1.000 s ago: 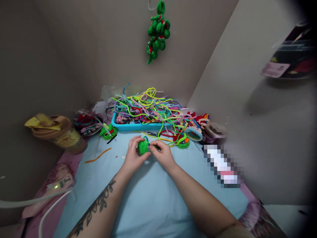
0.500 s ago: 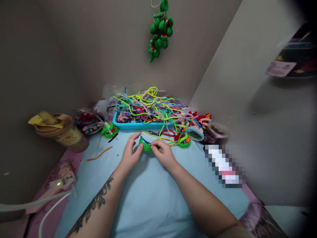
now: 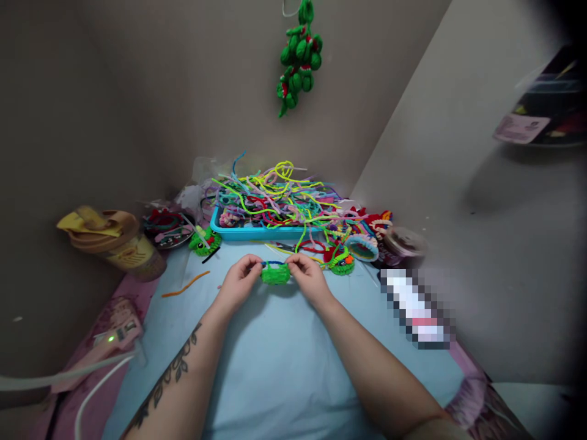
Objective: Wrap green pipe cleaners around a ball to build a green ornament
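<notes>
Between my two hands hangs a small bright green fuzzy piece, made of bent pipe cleaners. A dark blue pipe cleaner runs along its top edge. My left hand pinches the left end, fingertips pressed together. At the right end my right hand holds in a like pinch. Both hands are raised a little above the blue cloth. Just beyond them lie red-handled scissors, partly covered by loose pipe cleaners.
A blue tray heaped with coloured pipe cleaners stands at the back. Green fuzzy figures sit beside it. An orange pipe cleaner lies at left, near a tumbler and a power strip. A blurred-out phone-like object lies right.
My left fingers have closed from a spread pose onto the left end. My right hand has shifted slightly right, and the green piece now shows more fully between both hands.
</notes>
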`<state>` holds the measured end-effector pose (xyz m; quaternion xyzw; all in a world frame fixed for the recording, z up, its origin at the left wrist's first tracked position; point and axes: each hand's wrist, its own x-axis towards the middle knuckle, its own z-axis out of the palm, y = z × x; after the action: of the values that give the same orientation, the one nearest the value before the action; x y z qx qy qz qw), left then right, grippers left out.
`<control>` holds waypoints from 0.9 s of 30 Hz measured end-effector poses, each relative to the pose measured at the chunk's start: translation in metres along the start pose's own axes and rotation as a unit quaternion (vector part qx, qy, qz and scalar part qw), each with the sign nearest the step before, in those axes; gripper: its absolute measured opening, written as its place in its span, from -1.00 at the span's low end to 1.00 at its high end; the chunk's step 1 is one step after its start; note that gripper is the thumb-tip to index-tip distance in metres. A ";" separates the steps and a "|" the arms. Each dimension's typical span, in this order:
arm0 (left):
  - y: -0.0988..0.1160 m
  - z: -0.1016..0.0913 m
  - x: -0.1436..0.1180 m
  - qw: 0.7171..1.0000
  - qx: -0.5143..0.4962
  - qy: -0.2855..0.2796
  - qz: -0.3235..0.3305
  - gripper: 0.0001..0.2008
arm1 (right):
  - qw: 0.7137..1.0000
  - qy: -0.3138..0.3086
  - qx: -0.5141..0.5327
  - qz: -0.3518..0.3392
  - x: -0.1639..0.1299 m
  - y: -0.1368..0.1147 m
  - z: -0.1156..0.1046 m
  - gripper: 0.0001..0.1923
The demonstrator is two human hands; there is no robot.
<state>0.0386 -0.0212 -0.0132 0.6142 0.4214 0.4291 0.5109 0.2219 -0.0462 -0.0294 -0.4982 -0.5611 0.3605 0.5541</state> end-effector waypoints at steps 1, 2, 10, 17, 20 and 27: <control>0.000 0.000 0.000 1.000 -0.014 -0.004 -0.005 -0.79 | 1.000 0.000 0.001 0.000 0.000 -0.001 0.000 -0.86; 0.001 0.000 -0.001 0.999 -0.035 -0.008 -0.013 -0.79 | 1.000 0.003 0.002 -0.001 -0.001 -0.003 0.000 -0.84; 0.003 -0.002 0.000 0.980 -0.185 -0.012 -0.067 -0.75 | 0.999 0.031 0.013 -0.016 -0.003 -0.015 -0.002 -0.78; -0.003 -0.002 0.000 0.999 -0.035 -0.030 -0.012 -0.80 | 0.999 -0.034 0.001 -0.024 -0.004 -0.012 -0.001 -0.81; 0.000 -0.001 -0.001 1.000 0.019 -0.007 0.013 -0.83 | 0.998 -0.066 -0.007 0.004 -0.004 -0.009 0.002 -0.88; 0.010 0.004 -0.007 0.944 0.267 0.072 0.182 -0.89 | 0.997 0.003 -0.081 -0.017 -0.007 -0.011 0.010 -0.91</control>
<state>0.0412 -0.0305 -0.0040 0.7619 0.4373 0.4293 0.2097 0.2094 -0.0546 -0.0221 -0.5329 -0.5949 0.3031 0.5198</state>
